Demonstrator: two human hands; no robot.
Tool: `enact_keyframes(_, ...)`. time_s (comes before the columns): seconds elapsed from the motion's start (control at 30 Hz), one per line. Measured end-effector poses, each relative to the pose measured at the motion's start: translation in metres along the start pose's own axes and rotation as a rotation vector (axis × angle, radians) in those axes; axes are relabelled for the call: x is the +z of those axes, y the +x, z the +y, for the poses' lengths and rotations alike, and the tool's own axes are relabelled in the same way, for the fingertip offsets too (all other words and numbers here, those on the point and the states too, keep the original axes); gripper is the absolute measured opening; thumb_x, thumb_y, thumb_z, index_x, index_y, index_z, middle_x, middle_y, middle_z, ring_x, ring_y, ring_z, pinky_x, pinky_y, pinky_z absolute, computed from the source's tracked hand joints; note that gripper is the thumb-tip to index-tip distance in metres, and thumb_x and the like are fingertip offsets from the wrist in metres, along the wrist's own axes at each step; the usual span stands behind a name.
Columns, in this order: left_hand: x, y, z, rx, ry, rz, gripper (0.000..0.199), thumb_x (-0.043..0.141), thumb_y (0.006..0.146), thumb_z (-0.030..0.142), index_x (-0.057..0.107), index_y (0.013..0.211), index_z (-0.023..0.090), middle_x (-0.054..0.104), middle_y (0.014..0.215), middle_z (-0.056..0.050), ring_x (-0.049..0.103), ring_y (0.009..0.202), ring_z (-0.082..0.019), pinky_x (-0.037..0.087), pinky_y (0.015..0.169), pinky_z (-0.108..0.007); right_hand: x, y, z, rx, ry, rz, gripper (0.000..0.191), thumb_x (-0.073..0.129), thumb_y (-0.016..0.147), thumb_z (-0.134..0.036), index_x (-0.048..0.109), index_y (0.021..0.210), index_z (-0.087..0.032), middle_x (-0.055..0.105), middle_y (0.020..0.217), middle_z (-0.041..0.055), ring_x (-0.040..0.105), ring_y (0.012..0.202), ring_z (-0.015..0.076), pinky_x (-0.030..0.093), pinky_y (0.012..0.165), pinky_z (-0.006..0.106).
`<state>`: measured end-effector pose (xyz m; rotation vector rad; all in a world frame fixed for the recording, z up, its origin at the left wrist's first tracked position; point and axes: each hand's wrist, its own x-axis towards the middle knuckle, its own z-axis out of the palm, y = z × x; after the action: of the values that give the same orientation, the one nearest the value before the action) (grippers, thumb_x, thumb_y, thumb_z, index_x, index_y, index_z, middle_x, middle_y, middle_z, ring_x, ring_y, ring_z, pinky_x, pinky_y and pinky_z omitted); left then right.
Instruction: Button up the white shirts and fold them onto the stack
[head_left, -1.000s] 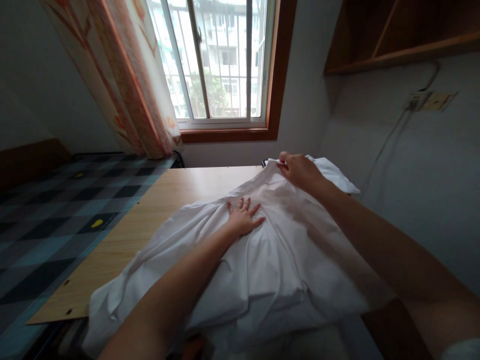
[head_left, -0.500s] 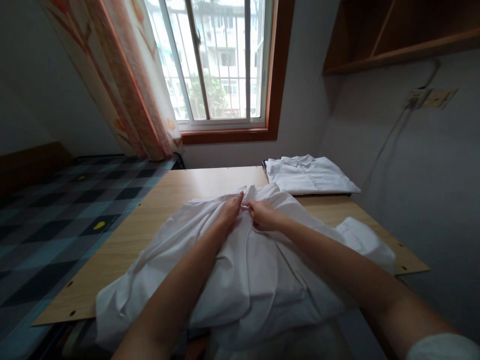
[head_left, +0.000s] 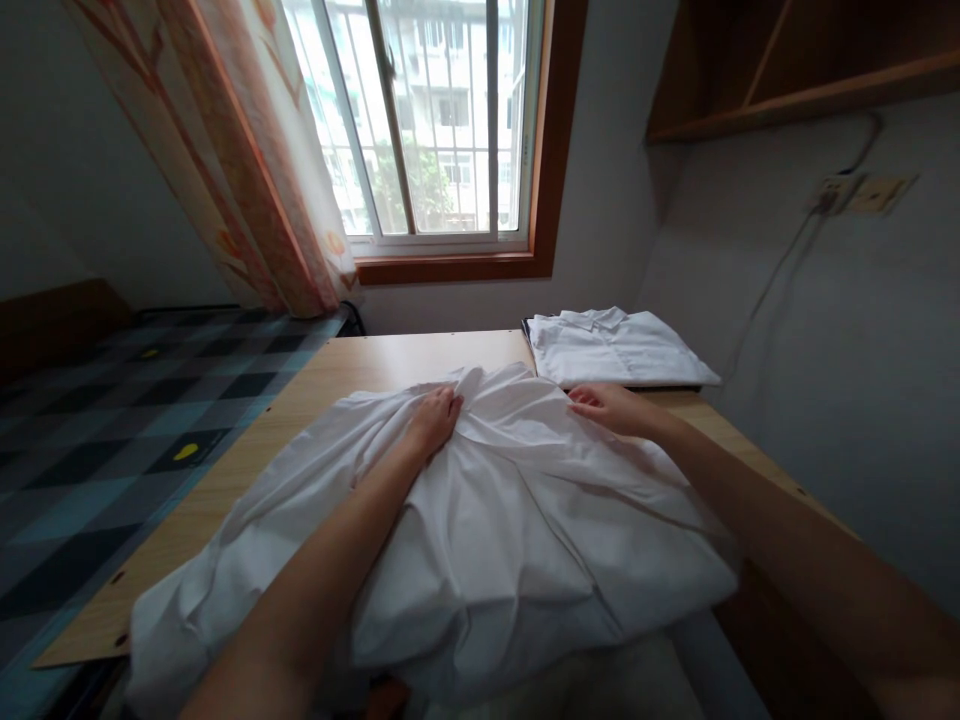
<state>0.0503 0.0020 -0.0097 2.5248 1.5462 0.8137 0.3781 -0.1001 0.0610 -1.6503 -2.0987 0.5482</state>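
A crumpled white shirt spreads over the near part of the wooden board, its lower part hanging past the front edge. My left hand grips a gathered bunch of its cloth near the far edge, with folds fanning out from the fingers. Farther right, my right hand has thumb and fingers closed on the shirt's upper right edge. Part of the right fingertips' hold is hidden by the cloth.
Behind my right hand lies a folded white shirt on a dark flat base. The wooden board stands beside a bed with a checked cover. Ahead are a window and curtain; a shelf hangs upper right.
My right hand has moved right, away from my left hand, drawing the shirt's cloth apart. My left hand has shifted slightly left. The bunched cloth at the far right has been pulled in.
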Motion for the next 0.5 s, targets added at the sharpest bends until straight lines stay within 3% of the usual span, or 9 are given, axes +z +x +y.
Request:
enact_keyframes(0.1, 0.001, 0.001, -0.007, -0.037, 0.030, 0.026, 0.024, 0.037, 0.098, 0.028, 0.058, 0.099, 0.017, 0.066, 0.112, -0.014, 0.060, 0.111, -0.025, 0.044, 0.102, -0.038, 0.000, -0.013, 0.011, 0.105, -0.034, -0.185, 0.035, 0.054, 0.091, -0.047, 0.072, 0.091, -0.017, 0.073, 0.086, 0.0058, 0.062, 0.071, 0.0184, 0.042, 0.060, 0.025)
enact_keyframes(0.2, 0.003, 0.002, -0.008, -0.062, 0.061, 0.028, 0.027, 0.035, 0.098, 0.026, 0.058, 0.105, 0.015, 0.066, 0.116, -0.015, 0.059, 0.114, -0.024, 0.042, 0.105, -0.037, 0.002, -0.035, 0.010, 0.108, -0.001, -0.267, 0.039, 0.051, 0.090, -0.051, 0.070, 0.087, -0.018, 0.071, 0.081, 0.0035, 0.057, 0.064, 0.0162, 0.036, 0.055, 0.025)
enact_keyframes(0.4, -0.001, 0.003, -0.006, -0.157, 0.040, 0.037, 0.030, 0.033, 0.100, 0.030, 0.060, 0.102, 0.016, 0.070, 0.109, -0.015, 0.065, 0.104, -0.025, 0.046, 0.094, -0.035, -0.013, -0.084, 0.005, 0.074, -0.242, -0.274, 0.034, 0.058, 0.086, -0.050, 0.062, 0.071, -0.020, 0.066, 0.071, 0.0024, 0.054, 0.061, 0.0167, 0.031, 0.055, 0.027)
enact_keyframes(0.5, -0.004, 0.004, -0.005, -0.214, 0.014, 0.052, 0.030, 0.034, 0.100, 0.034, 0.060, 0.095, 0.018, 0.072, 0.098, -0.012, 0.067, 0.094, -0.026, 0.047, 0.085, -0.033, -0.028, -0.111, -0.007, 0.023, -0.332, -0.148, 0.020, 0.063, 0.084, -0.043, 0.064, 0.080, -0.024, 0.067, 0.073, 0.0028, 0.060, 0.066, 0.0198, 0.031, 0.058, 0.028)
